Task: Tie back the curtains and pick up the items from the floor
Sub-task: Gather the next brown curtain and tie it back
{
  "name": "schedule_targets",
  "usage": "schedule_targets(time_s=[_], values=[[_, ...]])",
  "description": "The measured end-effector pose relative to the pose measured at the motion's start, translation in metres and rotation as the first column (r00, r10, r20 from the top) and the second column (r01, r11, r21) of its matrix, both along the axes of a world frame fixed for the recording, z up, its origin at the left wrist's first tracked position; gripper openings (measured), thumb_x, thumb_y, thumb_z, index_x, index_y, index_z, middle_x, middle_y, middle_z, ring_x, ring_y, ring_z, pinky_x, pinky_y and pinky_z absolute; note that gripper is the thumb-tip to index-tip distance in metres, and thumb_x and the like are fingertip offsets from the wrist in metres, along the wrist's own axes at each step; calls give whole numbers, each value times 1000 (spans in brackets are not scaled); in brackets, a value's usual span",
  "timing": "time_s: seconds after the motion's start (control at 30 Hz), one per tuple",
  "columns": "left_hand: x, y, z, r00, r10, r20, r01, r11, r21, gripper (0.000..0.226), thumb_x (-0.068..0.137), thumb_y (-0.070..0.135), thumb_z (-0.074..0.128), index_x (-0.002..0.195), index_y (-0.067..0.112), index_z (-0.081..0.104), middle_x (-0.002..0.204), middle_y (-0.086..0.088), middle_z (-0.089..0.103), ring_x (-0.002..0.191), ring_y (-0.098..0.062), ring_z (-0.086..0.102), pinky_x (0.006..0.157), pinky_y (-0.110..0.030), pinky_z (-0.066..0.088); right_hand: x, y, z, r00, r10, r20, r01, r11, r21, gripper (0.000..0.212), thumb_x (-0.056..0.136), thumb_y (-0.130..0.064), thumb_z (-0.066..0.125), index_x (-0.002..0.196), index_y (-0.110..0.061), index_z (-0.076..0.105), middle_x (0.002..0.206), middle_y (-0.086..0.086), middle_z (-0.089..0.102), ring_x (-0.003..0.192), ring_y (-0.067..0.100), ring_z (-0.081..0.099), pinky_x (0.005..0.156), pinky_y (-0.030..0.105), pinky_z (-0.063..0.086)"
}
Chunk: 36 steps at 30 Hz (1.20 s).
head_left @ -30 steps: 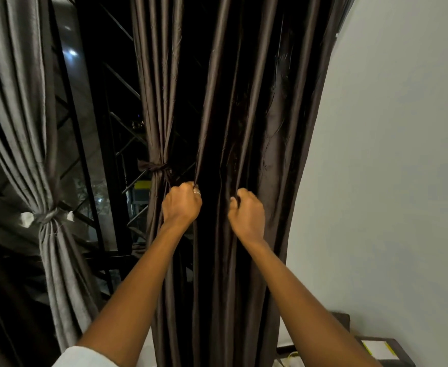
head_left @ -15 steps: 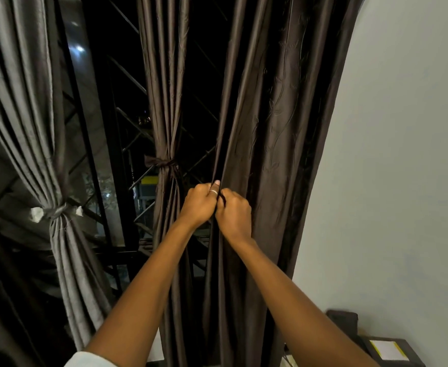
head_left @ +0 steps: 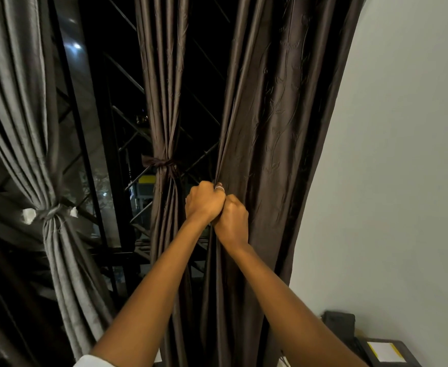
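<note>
A wide dark brown curtain (head_left: 278,123) hangs loose against the right wall. My left hand (head_left: 204,205) and my right hand (head_left: 232,219) press together at its left edge, both closed on gathered folds of the fabric. A ring shows on my left hand. Left of them hangs a narrower dark brown curtain (head_left: 164,102), cinched at mid height by a dark tie (head_left: 162,163). At far left a grey curtain (head_left: 21,123) is knotted with a tie (head_left: 50,214) that has white ends. No floor items are in view.
Behind the curtains stands a black window grille (head_left: 116,115) with night outside. A plain white wall (head_left: 403,154) fills the right side. At bottom right sits a dark table (head_left: 400,352) with a yellow-and-white paper and a black object (head_left: 339,320).
My hands were apart on the curtain's folds a second ago; they have come together and bunched the fabric toward the right. The view has shifted slightly left.
</note>
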State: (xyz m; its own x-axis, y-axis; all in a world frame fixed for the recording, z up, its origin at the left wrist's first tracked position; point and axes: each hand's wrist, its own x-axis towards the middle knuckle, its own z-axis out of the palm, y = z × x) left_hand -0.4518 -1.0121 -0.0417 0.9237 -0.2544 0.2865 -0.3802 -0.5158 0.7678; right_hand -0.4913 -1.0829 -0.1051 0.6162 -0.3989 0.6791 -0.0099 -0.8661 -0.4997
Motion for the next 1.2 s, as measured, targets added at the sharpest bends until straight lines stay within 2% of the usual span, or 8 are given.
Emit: schedule_targets(time_s=[0.23, 0.4, 0.53, 0.7, 0.83, 0.97, 1.07, 1.2], values=[[-1, 1, -7, 995, -45, 86, 43, 999, 25, 39, 105, 33, 40, 71, 18, 53, 76, -2, 60, 72, -22, 61, 60, -33, 40, -4, -9, -4, 997, 71, -33, -71, 997, 4, 11, 89, 0, 64, 88, -9, 70, 86, -1, 60, 68, 6, 56, 54, 9, 39], [10, 9, -14, 994, -30, 104, 30, 1000, 4, 35, 105, 32, 39, 79, 15, 56, 91, -12, 66, 83, -30, 63, 69, -38, 47, -9, -21, 7, 949, 298, -103, -292, 954, 66, 25, 90, -7, 63, 113, -13, 71, 103, 4, 66, 91, 13, 62, 79, 25, 53], [19, 13, -16, 993, 0, 118, -2, 1000, 14, 37, 105, 32, 39, 92, 8, 64, 95, -16, 67, 85, -34, 62, 67, -37, 41, -14, -32, 21, 926, 355, -131, -337, 931, 139, 43, 89, -16, 74, 131, -17, 66, 120, 3, 66, 104, 10, 64, 88, 15, 50], [27, 15, -20, 991, -5, 135, 4, 1000, 9, 35, 106, 32, 40, 78, 15, 53, 86, -14, 66, 74, -30, 60, 61, -34, 39, -23, -52, 57, 988, 18, 156, -18, 1000, -1, 35, 91, -25, 71, 124, -14, 67, 122, 2, 60, 105, 13, 61, 90, 33, 56], [30, 15, -21, 990, -12, 143, 10, 1000, 17, 36, 106, 32, 39, 78, 14, 52, 83, -12, 64, 73, -31, 61, 61, -33, 39, -36, -67, 112, 858, -269, 438, 318, 947, -40, 52, 84, -37, 75, 125, -12, 57, 128, 10, 49, 114, 23, 49, 96, 28, 43], [32, 14, -23, 989, -36, 145, 35, 999, 5, 36, 106, 33, 39, 77, 15, 51, 82, -13, 65, 70, -32, 61, 58, -31, 38, -33, -89, 143, 850, -416, 323, 407, 908, 100, 82, 78, -47, 80, 140, -11, 41, 141, 12, 44, 127, 27, 47, 100, 33, 42], [34, 15, -24, 989, -40, 142, 41, 999, -2, 36, 106, 33, 40, 76, 15, 50, 81, -15, 65, 69, -32, 61, 57, -31, 38, -36, -101, 125, 926, -329, 185, 275, 924, 264, 61, 87, -37, 75, 133, -8, 48, 132, 12, 58, 119, 29, 59, 92, 36, 50], [35, 17, -23, 989, -44, 142, 44, 999, 3, 37, 106, 33, 40, 73, 17, 49, 78, -12, 62, 70, -34, 61, 58, -33, 39, -43, -100, 43, 966, -255, 47, 236, 938, 254, 24, 99, -28, 62, 96, -5, 66, 95, 14, 71, 88, 31, 69, 72, 26, 44]])
